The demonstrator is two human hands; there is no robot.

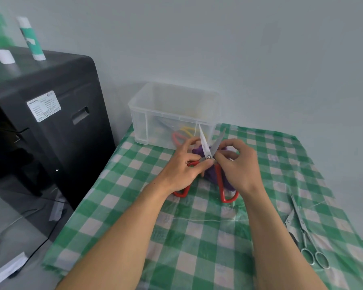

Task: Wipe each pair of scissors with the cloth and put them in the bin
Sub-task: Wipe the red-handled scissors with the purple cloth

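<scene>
Left hand pinches the red scissors; right hand, just beside, pinches the cloth. I should rub each blade slowly.

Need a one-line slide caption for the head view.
Left hand and right hand grip open red scissors against the purple cloth; bin behind, metal scissors on the tablecloth.

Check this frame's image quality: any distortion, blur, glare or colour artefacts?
Head view: wide-angle bowing bends the black cabinet and checked tablecloth edges; a green ghost smears the top-left corner; lighting soft, shadows faint; red-handled scissors and purple cloth reasonably sharp; bin contents hazy.
</scene>
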